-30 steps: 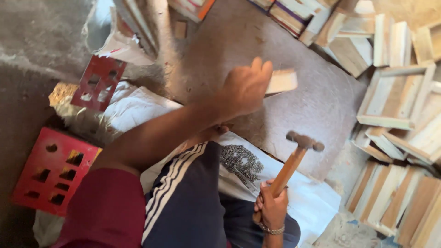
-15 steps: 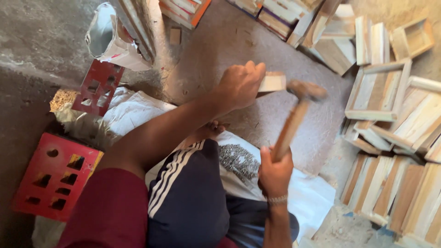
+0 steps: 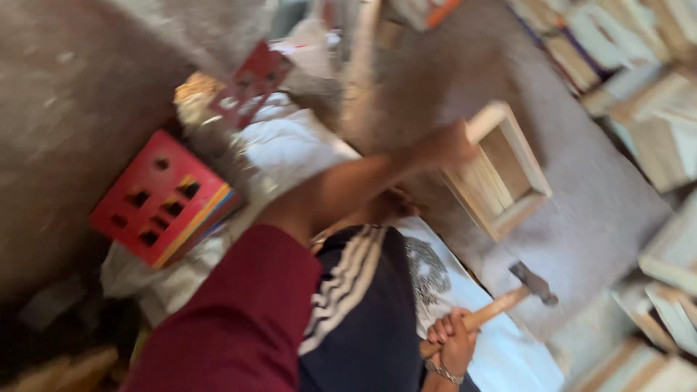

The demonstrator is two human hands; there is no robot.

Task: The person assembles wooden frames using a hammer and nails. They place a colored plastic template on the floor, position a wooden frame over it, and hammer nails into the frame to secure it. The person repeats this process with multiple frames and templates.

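Wooden box frame [image 3: 501,170] sits tilted on the grey floor [image 3: 581,210], gripped at its top corner by the left hand [image 3: 449,145]. Right hand [image 3: 451,341] clasps a hammer [image 3: 501,305], lowered nearby. Steadying the frame flat would help accurate blows.

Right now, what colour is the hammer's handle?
Light, unpainted wood on the metal-headed hammer, gripped by the right hand; head view.
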